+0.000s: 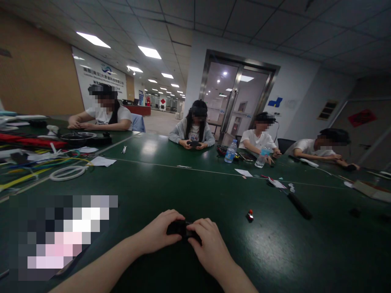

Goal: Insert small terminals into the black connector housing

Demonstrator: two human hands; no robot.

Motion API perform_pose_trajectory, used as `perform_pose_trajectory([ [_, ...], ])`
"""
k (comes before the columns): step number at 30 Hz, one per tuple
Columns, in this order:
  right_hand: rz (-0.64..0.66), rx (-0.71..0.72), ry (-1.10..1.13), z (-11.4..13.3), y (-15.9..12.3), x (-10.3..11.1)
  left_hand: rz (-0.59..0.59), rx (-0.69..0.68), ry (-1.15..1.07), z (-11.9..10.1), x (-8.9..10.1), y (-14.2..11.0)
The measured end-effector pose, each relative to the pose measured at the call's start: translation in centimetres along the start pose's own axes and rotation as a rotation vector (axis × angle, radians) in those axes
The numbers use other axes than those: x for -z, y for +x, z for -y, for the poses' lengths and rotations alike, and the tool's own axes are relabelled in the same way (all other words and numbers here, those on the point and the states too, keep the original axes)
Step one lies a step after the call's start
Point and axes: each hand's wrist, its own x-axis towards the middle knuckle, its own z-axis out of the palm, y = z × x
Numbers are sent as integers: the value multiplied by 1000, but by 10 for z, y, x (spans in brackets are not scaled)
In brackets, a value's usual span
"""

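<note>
Both of my hands meet around a small black object [183,229] just above or on the green table [146,195]; its kind is hard to make out in the dim light. My left hand [163,228] pinches its left end between thumb and fingers. At the right end, my right hand [207,240] grips it the same way, fingertips over the top and thumb at the near side. Much of the object is hidden by my fingers. To the right of my hands lies a small red and silver item [250,215].
A black-handled tool [299,205] lies at the right. Two water bottles [230,151] stand across the table. Cables and a coiled white tube [67,173] crowd the left, above a pixelated patch [61,240]. A wrench [124,149] lies farther back. Several people sit opposite, one [194,130] holding a dark object.
</note>
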Motion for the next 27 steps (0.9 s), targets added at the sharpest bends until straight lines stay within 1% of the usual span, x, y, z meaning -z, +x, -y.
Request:
perform_pose_trajectory([
  [13,-12,22,-14,0,0,-1,-8,-18,0,0,-1,1],
  [17,-22,22,14,2,-1,2,-10,-21,4,1,-1,1],
  [21,-83,-26,125,2,-2,5,-9,-16,-4,1,-1,1],
  [27,-208,-181,376,-5,0,3,1,10,-17,-4,1,1],
])
